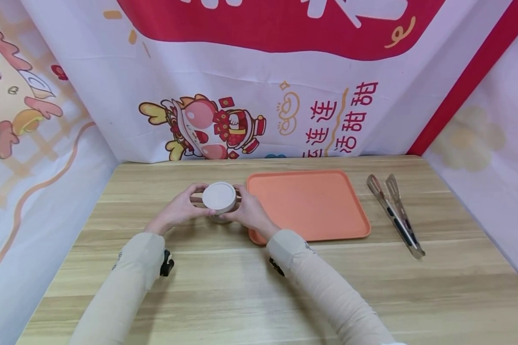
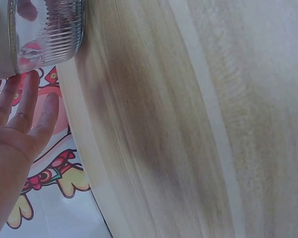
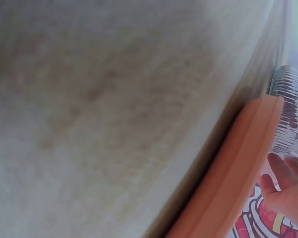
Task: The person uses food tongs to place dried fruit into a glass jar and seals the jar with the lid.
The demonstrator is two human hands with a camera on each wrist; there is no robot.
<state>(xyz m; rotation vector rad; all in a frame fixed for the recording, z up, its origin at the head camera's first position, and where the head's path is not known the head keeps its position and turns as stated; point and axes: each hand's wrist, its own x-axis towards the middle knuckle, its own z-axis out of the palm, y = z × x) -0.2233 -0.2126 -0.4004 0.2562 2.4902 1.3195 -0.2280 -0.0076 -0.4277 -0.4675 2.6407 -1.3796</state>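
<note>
A clear ribbed glass jar (image 2: pixel 54 34) with a wide pale lid (image 1: pixel 219 196) is upright at the table's left-centre, beside the tray. My left hand (image 1: pixel 183 207) holds the lid from the left, thumb at the front and fingers reaching behind. From the other side my right hand (image 1: pixel 251 211) grips it in the same way. In the head view the lid and hands hide most of the glass. The right wrist view shows the ribbed jar wall (image 3: pixel 288 114) beyond the tray's edge, with my right fingers close to it.
An orange tray (image 1: pixel 311 206) lies right of the jar, partly under my right forearm. Farther right, metal tongs (image 1: pixel 397 215) with black grips rest spread on the wooden table (image 1: pixel 224 297). A printed cloth (image 1: pixel 259 72) hangs behind the table's back edge.
</note>
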